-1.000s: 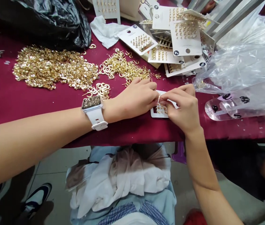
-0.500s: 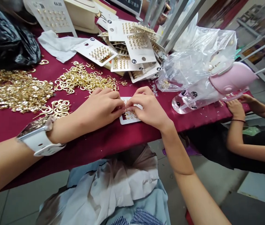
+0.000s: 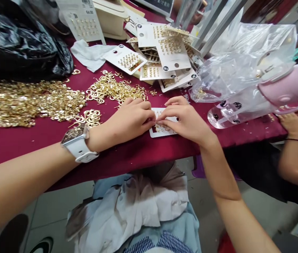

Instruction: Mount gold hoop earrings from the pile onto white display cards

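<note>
A white earring card (image 3: 164, 133) with small gold pieces on it lies flat on the dark red tablecloth between my hands. Over its left edge my left hand (image 3: 131, 117), with a white-strapped watch, is closed in a pinch. From the other side my right hand (image 3: 187, 119) covers part of the card, its thumb and index finger pinched at nearly the same spot. Whatever the fingertips hold is too small to name. Just behind my left hand lies a heap of gold hook-shaped pieces (image 3: 112, 88), and a smaller cluster of them (image 3: 90, 117) sits near the watch.
Filled earring cards (image 3: 173, 52) are piled behind the hands. At left are a heap of gold discs (image 3: 32, 102) and a black plastic bag (image 3: 24, 45). A pink-lidded clear bottle (image 3: 243, 102) and clear plastic bags (image 3: 222, 77) stand right, near another person's hand (image 3: 292, 124).
The whole view has shifted, so the table and hands appear farther right. Both hands stay at the card; the right hand's fingers look slightly straighter.
</note>
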### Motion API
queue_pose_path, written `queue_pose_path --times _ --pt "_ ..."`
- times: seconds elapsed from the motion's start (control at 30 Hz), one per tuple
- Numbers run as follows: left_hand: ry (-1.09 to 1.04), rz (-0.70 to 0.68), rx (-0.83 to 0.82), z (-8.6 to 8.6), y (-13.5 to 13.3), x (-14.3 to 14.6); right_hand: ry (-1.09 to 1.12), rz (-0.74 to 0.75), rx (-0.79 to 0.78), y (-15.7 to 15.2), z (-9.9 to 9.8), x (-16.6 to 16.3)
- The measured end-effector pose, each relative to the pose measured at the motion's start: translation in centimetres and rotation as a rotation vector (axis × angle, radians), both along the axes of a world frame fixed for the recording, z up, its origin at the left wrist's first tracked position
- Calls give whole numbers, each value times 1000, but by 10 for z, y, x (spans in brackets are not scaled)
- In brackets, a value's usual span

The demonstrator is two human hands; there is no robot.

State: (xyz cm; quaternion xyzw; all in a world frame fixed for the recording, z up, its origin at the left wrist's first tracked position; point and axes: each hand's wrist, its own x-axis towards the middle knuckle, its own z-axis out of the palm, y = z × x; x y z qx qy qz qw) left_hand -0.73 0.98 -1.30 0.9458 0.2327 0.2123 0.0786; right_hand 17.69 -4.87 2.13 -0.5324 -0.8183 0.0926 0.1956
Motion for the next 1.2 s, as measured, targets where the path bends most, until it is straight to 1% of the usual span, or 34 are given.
queue_pose_path --times 0.17,0.3,0.47,0.63,0.83,1.03,1.2 --pt "14 -3 14 0 0 0 -46 79 12 1 4 4" --pt "27 -5 -1 1 0 1 -104 92 31 1 7 3" --pt "70 19 -44 5 -2 2 -124 107 23 4 8 2" --pt "53 17 -50 4 -2 2 -184 102 19 5 10 -1" --pt "67 32 -56 3 -2 3 -245 94 72 0 10 -5" --pt "26 9 -30 0 -1 2 -283 102 91 -2 10 -7" --pt "32 2 -11 0 -1 1 -338 88 93 -5 11 -12"
